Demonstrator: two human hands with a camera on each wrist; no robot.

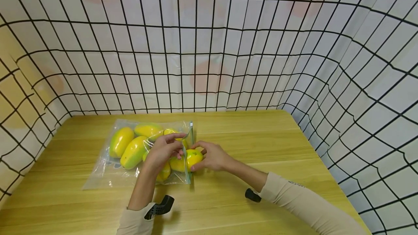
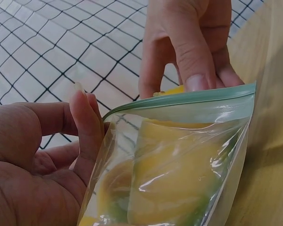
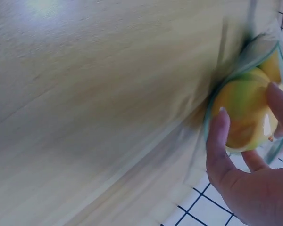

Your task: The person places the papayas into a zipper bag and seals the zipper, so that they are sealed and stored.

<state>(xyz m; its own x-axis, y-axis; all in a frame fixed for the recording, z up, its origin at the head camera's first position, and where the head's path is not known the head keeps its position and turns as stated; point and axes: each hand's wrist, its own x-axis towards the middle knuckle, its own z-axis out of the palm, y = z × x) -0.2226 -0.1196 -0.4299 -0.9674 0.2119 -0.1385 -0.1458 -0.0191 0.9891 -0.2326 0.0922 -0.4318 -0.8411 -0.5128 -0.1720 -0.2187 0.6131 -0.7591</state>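
A clear zip bag lies on the table with several yellow-green mangoes inside. Its mouth, edged by a green zip strip, faces right and stands parted. My left hand pinches the bag's rim; in the left wrist view the left hand is at the strip's left end. My right hand grips the end of a mango that sits partly in the mouth. Seen from the right wrist, thumb and fingers of the right hand curl round this mango.
The wooden table extends to the right of the bag and in front of it. A white wall panel with a black grid rises behind the table and along both sides. Black wrist devices sit at both sleeves.
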